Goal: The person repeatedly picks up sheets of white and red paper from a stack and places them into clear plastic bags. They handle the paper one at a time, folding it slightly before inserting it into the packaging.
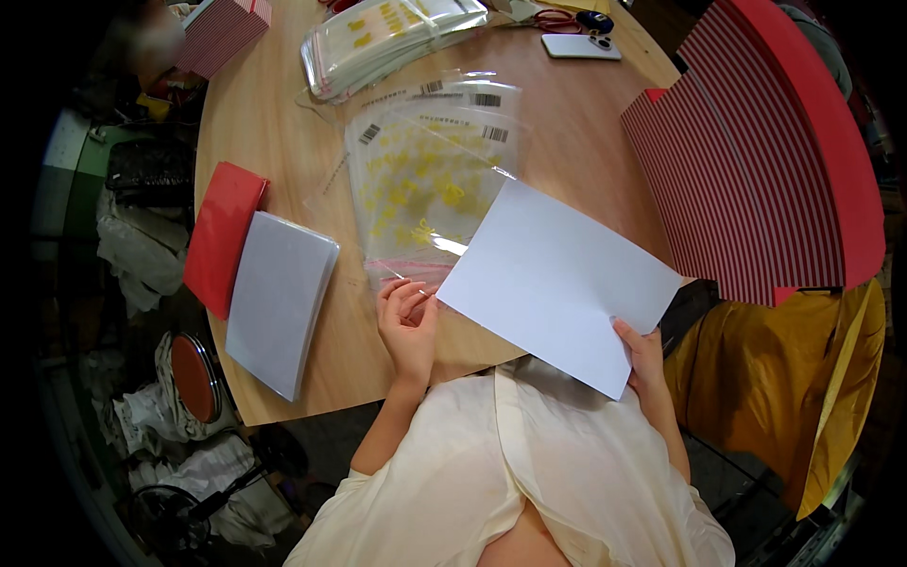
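Paper fills the middle of our view: a plain white rectangular sheet of paper lies tilted across the near edge of the round light-wood table, its lower right corner pinched between the thumb and fingers of our right hand, which closes on it at the lower centre-right of the frame. Our left hand rests just left of the sheet with its fingers curled loosely, fingertips on the pink-striped bottom edge of a clear plastic bag printed with yellow marks; we cannot tell whether it grips that edge or only presses it. The white sheet overlaps the bag's lower right part and hides it. More clear bags are fanned beneath and behind this one, toward the upper centre, and a thicker bundle of clear plastic bags sits at the top of the frame. At the left lies a stack of white sheets, touching a flat red cardboard piece beside it. A large red-and-white striped cardboard box panel stands at the right, close to the sheet's far corner. A white phone and red-handled scissors lie at the upper centre-right, well apart from our hands.
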{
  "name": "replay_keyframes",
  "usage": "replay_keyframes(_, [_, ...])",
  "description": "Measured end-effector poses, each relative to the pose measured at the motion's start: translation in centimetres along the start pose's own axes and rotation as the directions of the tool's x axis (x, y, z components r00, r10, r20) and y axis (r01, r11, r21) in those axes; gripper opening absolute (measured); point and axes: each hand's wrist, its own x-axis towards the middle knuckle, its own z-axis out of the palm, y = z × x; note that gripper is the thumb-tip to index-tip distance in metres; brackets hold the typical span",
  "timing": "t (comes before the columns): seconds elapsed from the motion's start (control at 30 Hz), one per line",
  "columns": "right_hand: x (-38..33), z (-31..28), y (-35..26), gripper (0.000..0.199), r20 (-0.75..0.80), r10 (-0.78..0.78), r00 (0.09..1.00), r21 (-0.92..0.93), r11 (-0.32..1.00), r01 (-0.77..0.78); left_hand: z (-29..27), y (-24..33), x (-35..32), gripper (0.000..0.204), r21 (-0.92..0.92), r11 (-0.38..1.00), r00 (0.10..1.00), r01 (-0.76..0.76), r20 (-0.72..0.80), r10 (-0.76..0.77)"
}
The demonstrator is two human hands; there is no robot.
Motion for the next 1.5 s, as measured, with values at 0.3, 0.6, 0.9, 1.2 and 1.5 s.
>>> replay_keyframes(0.3, [-0.2, 0.4, -0.2, 0.032, -0.014, -0.022, 1.0, -0.021, 1.0, 0.021, 0.5, 0.5, -0.9, 0.04, -0.008, 1.0, 1.0, -0.005, -0.02, 0.005])
replay_keyframes(0.6, [0.0, 0.0, 0.6, 0.032, 0.003, -0.034, 0.999, -0.018, 0.999, 0.035, 0.7, -0.5, -0.4, 0.039, -0.041, 0.999, 0.999, 0.017, -0.037, -0.018])
replay_keyframes(0.9, [-0.1, 0.0, 0.9, 0.029, 0.015, -0.059, 0.998, -0.014, 0.998, 0.06, 1.4, 0.7, -0.8, 0.038, -0.002, 1.0, 0.998, -0.006, -0.063, 0.006])
replay_keyframes(1.2, [-0.1, 0.2, 1.2, 0.03, 0.005, -0.106, 0.994, -0.017, 0.994, 0.106, 1.5, 1.0, -1.1, 0.036, 0.121, 0.988, 0.994, -0.093, -0.042, 0.099])
replay_keyframes(1.5, [0.2, -0.1, 1.1, 0.032, 0.002, -0.095, 0.995, -0.039, 0.995, 0.096, 1.5, 1.0, -1.3, 0.037, 0.089, 0.994, 0.997, -0.062, -0.032, 0.065])
